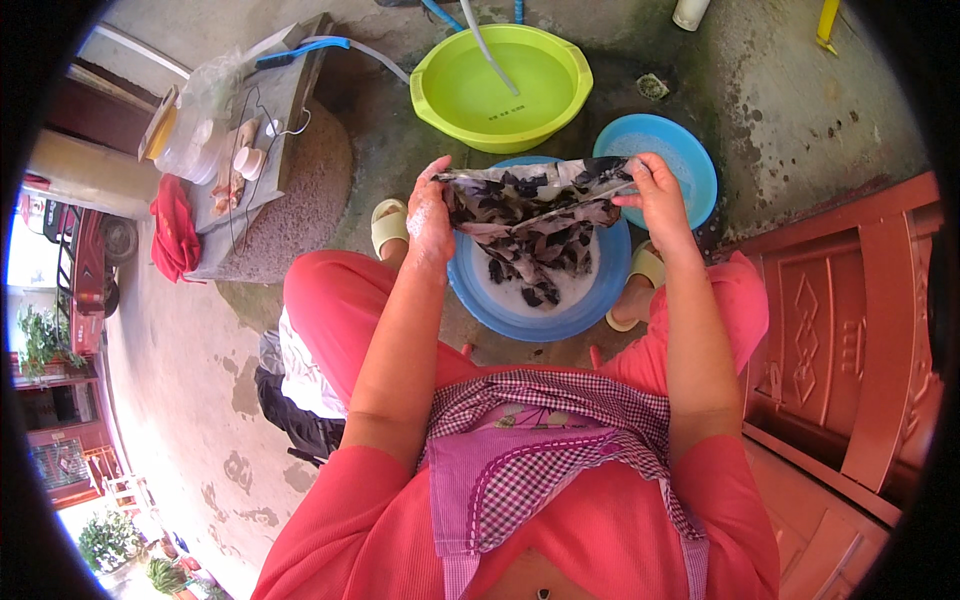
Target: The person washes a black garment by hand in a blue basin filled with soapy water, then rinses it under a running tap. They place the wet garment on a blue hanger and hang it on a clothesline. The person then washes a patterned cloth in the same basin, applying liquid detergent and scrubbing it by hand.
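A wet cloth garment (532,199) with a black and pale leaf-like pattern is stretched between my two hands. My left hand (430,214), with suds on its skin, grips one upper corner. At the opposite corner my right hand (657,196) pinches the edge between thumb and fingers. The lower part of the garment hangs into a blue basin (536,330) of soapy water between my feet. Part of the basin's far side is hidden behind the fabric.
A lime-green basin (424,112) of water, with a hose (487,52) over it, stands beyond. Right of it is a smaller blue basin (709,176) with suds. A stone slab (259,169) at left bears a blue brush (300,52) and plastic containers. A reddish door (810,322) is at right.
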A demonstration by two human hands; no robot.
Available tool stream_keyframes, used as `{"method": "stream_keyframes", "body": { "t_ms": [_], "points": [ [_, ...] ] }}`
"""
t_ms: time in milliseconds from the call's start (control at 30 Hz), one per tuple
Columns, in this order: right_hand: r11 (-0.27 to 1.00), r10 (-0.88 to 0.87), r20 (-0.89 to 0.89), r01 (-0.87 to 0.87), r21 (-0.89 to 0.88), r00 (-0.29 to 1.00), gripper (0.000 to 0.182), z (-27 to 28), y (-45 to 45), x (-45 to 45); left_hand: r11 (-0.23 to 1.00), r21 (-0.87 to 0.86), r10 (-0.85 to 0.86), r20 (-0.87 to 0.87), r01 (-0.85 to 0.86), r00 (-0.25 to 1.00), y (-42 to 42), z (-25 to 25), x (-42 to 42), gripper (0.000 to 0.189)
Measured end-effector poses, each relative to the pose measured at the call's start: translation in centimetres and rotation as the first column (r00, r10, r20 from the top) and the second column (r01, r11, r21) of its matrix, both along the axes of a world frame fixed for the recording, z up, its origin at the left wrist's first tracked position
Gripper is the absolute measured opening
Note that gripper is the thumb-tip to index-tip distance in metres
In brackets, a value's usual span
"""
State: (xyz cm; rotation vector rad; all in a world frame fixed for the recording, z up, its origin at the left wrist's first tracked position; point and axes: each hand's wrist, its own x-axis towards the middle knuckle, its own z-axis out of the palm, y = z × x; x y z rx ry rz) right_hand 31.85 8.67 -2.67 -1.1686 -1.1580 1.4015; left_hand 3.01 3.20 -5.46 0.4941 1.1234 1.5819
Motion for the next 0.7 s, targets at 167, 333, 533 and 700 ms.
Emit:
{"method": "stream_keyframes", "body": {
  "t_ms": [167,333,533,700],
  "points": [
    [0.921,0.337,-0.523,-0.390,0.010,0.783,0.021,1.7,-2.2,-2.0,0.968,0.006,-0.251,0.127,0.252,0.960,-0.8,0.3,2.0,0.033],
    [0.736,0.301,0.449,-0.504,0.452,0.841,0.072,-1.8,-4.7,-5.5,0.780,0.009,-0.623,0.110,0.626,0.774,-3.3,1.8,7.2,0.036],
    [0.917,0.186,0.513,-0.336,0.216,0.838,0.027,-5.0,-4.5,-6.5,0.825,-0.410,-0.263,0.331,0.389,0.906,-3.1,-1.9,6.6,0.051],
    [0.761,0.021,0.512,-0.345,0.549,0.859,0.026,-2.5,-13.0,-13.2,0.813,-0.136,-0.325,0.701,0.566,0.635,-5.0,-2.7,7.7,0.066]
  ]
}}
